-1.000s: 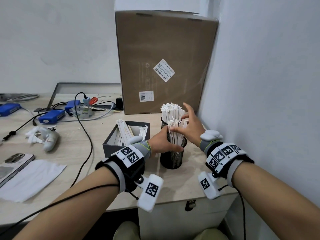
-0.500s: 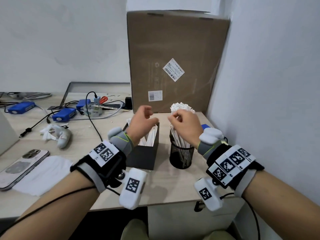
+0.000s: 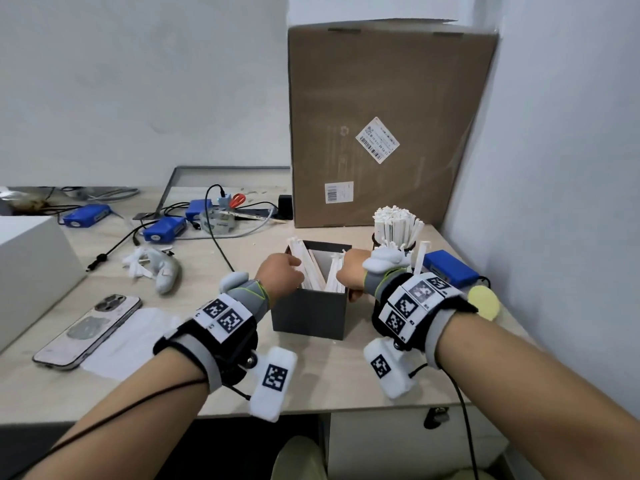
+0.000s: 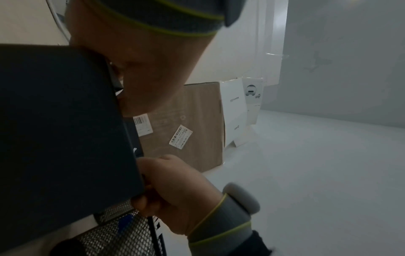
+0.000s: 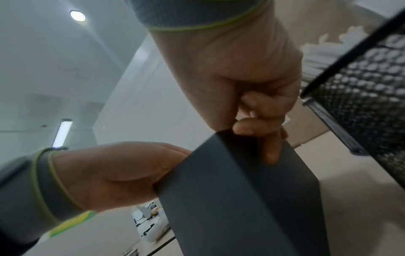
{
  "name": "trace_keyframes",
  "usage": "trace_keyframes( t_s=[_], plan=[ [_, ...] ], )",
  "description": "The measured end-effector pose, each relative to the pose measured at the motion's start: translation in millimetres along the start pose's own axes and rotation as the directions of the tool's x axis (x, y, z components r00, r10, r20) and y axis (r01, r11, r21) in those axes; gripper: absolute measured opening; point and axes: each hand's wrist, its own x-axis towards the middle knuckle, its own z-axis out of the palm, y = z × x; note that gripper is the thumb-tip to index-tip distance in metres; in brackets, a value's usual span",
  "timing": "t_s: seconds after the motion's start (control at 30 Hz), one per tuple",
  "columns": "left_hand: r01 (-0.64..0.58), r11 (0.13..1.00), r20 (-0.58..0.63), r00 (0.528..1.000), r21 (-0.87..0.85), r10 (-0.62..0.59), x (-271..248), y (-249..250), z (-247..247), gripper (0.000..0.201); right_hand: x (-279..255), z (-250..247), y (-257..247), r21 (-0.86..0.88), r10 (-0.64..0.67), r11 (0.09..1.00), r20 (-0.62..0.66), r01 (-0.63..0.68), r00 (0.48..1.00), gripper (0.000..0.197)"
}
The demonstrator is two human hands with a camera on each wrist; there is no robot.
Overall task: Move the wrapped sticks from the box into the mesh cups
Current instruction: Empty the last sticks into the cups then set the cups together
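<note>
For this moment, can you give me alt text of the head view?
Both hands reach into the top of a dark box of wrapped sticks on a wooden desk, the left hand at its left side, the right hand at its right. Behind stands a mesh cup packed with sticks.

An office or lab corner is showing itself here: a pale wood desk (image 3: 52, 386) is sitting against bare white walls, carrying blue devices (image 3: 164, 229) and tangled cables (image 3: 221, 251) far left, a phone (image 3: 88, 330) near left, and a shipping carton (image 3: 388, 123) far right.
</note>
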Motion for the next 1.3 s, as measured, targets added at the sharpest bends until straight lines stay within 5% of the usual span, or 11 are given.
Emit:
trace_keyframes(
  t_s=[0.13, 0.23, 0.33, 0.5, 0.6, 0.7, 1.03, 1.3],
  plan=[
    [-0.007, 1.000, -0.047, 0.999, 0.000, 0.007, 0, -1, 4, 0.048, -1, 9, 1, 0.000, 0.037, 0.999, -0.047, -0.037, 0.998, 0.032],
    [-0.102, 0.994, -0.088, 0.991, -0.026, 0.099, -4, 1, 4, 0.049, -4, 15, -3, -0.146, 0.036, 0.987, -0.224, -0.070, 0.974, 0.017],
    [-0.133, 0.984, -0.149, 0.977, 0.120, 0.151, -17, 8, 8, 0.048, -4, 24, -1, -0.176, 0.011, 0.981, -0.348, -0.077, 0.937, 0.031],
    [-0.246, 0.906, -0.207, 0.922, 0.344, 0.328, -34, 12, 29, 0.043, -9, 39, 1, -0.159, 0.017, 0.984, -0.363, -0.080, 0.932, 0.038],
    [-0.249, 0.895, -0.151, 0.935, 0.371, 0.322, -30, 9, 38, 0.040, -7, 39, 2, -0.132, 0.036, 0.987, -0.344, -0.087, 0.938, 0.046],
    [-0.204, 0.924, -0.059, 0.970, 0.323, 0.235, -24, 12, 45, 0.045, -7, 38, 6, -0.052, 0.044, 0.997, -0.288, -0.061, 0.957, 0.044],
    [-0.143, 0.988, -0.041, 0.989, 0.061, 0.145, -1, 42, 44, 0.055, -12, 23, 17, 0.232, -0.012, 0.972, -0.073, 0.028, 0.997, 0.013],
    [-0.093, 0.959, 0.160, 0.977, -0.269, 0.140, -1, 43, 37, 0.036, -11, 21, 23, 0.299, -0.048, 0.953, -0.036, 0.056, 0.998, 0.039]
  ],
)
